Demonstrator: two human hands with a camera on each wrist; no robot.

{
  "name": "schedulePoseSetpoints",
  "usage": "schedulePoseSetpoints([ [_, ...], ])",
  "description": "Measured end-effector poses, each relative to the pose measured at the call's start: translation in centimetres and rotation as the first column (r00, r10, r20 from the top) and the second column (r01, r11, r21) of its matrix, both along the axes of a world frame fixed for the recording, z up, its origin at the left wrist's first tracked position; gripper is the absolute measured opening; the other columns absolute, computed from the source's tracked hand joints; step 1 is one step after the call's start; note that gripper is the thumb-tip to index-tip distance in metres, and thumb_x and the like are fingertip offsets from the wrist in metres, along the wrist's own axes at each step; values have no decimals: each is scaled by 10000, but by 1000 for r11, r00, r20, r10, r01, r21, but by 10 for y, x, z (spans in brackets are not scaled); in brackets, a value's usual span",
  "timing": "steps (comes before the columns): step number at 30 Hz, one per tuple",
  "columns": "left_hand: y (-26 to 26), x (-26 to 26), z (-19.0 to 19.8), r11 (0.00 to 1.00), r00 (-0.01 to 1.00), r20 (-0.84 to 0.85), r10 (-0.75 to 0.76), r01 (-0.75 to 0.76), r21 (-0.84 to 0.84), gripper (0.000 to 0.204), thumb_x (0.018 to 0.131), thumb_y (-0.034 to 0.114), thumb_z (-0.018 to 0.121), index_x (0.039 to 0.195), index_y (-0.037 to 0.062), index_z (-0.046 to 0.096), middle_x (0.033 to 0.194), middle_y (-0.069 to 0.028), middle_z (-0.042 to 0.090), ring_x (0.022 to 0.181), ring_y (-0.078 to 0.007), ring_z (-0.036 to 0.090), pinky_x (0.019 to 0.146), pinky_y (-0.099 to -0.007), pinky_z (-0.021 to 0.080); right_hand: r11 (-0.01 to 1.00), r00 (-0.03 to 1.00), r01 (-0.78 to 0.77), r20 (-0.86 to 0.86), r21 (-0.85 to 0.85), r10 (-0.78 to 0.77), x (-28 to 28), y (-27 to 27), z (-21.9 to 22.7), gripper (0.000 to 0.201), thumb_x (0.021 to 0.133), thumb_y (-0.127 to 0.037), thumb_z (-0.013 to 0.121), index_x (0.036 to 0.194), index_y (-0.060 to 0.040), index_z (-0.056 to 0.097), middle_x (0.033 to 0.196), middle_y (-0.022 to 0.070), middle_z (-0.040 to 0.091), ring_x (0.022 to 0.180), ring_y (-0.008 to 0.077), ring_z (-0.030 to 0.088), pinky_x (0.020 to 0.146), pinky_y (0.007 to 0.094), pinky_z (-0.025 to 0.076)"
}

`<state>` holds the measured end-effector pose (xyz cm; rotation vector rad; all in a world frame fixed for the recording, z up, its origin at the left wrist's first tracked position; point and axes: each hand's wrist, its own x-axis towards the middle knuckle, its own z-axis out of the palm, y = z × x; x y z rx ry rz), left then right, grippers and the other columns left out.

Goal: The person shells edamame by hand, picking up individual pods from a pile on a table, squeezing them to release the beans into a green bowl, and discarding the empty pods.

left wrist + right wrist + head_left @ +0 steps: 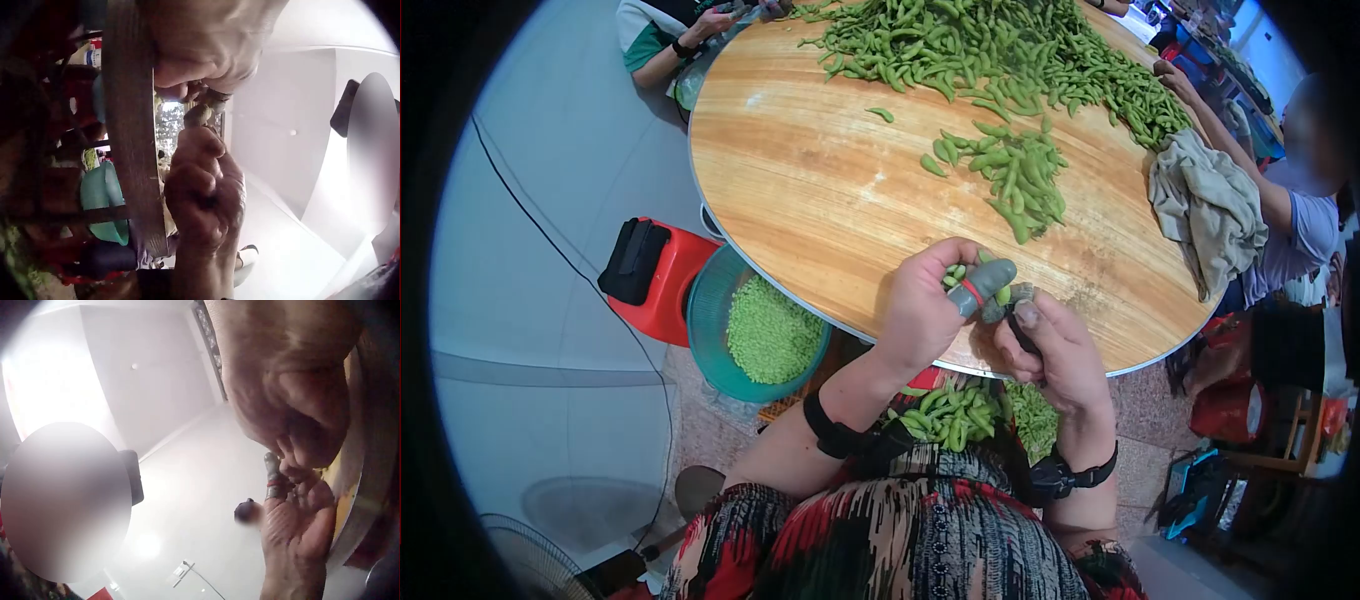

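Observation:
Over the near edge of the round wooden table, my left hand [922,305] holds several green edamame pods [956,274] in its curled fingers. A grey cover with a red band sits on its thumb. My right hand [1060,350] meets it fingertip to fingertip, a small dark object [1024,338] in its curled fingers; I cannot tell what that object is. In the left wrist view the right hand [206,194] is curled below the left one. The right wrist view shows the banded thumb of the left hand [297,525] close under the right hand's fingers.
A big heap of pods [960,45] covers the table's far side, with a smaller pile [1025,180] nearer. A teal basin [705,325] of shelled beans stands lower left beside a red container [675,285]. More pods [950,415] lie at my lap. A grey cloth [1205,200] hangs over the right edge near another person.

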<state>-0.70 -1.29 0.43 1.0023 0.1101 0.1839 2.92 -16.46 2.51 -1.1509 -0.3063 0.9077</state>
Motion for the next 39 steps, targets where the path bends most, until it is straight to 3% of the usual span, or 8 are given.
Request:
schedulePoseSetpoints([
  [4,8,-1,-3,971,982,22,-186,180,156,54,869,88,530,868,46,564,799,29,559,629,-13,466,528,-142,342,988,989,107,111,-116,-94,-6,4,2,198,956,-188,394,867,-30,473,598,-11,442,449,41,318,405,177,256],
  [10,20,-1,-8,886,895,99,-435,445,-131,56,860,85,534,876,39,562,792,37,541,676,-7,467,574,-141,359,998,954,33,-298,44,-18,-8,3,8,195,951,-187,419,867,-33,502,601,-15,453,437,39,313,389,184,264],
  [17,4,0,-6,913,971,41,-236,207,351,105,814,25,607,888,37,534,858,12,551,775,-55,502,725,-209,438,972,937,218,299,-89,-183,-10,2,-10,128,930,-129,436,864,-41,502,606,-22,460,461,41,365,408,186,269],
  [23,7,-4,-2,933,965,72,-254,224,280,216,825,47,609,1036,19,571,967,-26,592,879,-70,541,775,-224,447,990,975,124,-193,68,-109,-2,-10,2,122,925,-145,457,904,-46,524,592,-16,469,450,36,352,402,187,259],
  [26,7,-5,0,944,948,31,-318,314,98,299,831,36,593,1124,-6,552,967,-24,603,911,-90,554,794,-233,452,993,994,106,-34,-48,-108,-3,-12,2,182,935,-194,454,998,-42,532,608,-16,484,460,26,346,409,177,249],
  [28,2,-2,1,901,964,130,-230,161,403,379,810,5,585,1183,-2,519,936,-40,617,881,-122,579,805,-254,452,911,920,308,329,-274,-213,3,-11,5,213,919,-181,499,1063,-26,521,673,-13,515,539,34,419,474,173,329],
  [31,-5,-5,0,687,963,217,-163,-47,725,487,774,-19,588,1243,30,470,902,-77,616,854,-155,597,800,-274,451,881,782,461,517,-104,-348,8,2,-5,215,884,-129,559,1060,-12,521,778,-8,548,674,49,492,592,189,406],
  [39,-5,-8,1,654,981,172,-90,-72,753,520,741,8,629,1236,86,490,821,-81,608,779,-205,611,721,-304,469,872,738,482,577,-88,-350,6,4,-13,236,856,-65,578,1071,-2,504,801,-15,545,695,47,504,594,190,415],
])
